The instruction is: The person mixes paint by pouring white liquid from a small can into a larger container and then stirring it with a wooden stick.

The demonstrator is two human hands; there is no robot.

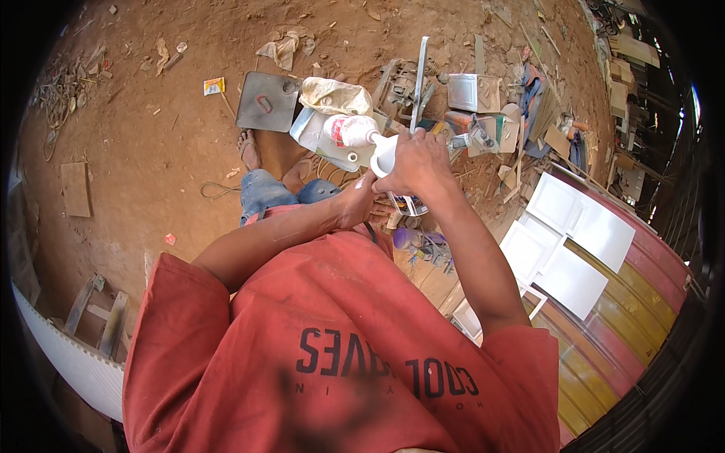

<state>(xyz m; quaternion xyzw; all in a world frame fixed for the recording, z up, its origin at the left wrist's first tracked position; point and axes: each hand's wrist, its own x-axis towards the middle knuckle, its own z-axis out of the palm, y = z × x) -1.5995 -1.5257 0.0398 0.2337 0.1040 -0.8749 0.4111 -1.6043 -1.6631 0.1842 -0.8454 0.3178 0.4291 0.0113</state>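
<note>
My right hand [420, 162] is closed around a white cup-shaped piece [384, 155], with its fingers curled over the far side. My left hand [358, 201] is close below it, near my right thumb. Its fingers are bent and mostly hidden, so what they hold does not show, and a white smear marks the skin. Just beyond the cup-shaped piece is a clear plastic bottle [351, 131] with a red label and whitish contents, its neck towards the piece. A pale crumpled plastic container [335, 96] lies behind the bottle.
A grey metal sheet [267, 102] lies by my foot on the dirt ground. An upright metal bar [420, 83], a square tin [473, 92] and scattered tools stand ahead. A purple-lidded jar [406, 239] is near my body. White panels [572, 279] rest on coloured corrugated sheets at right.
</note>
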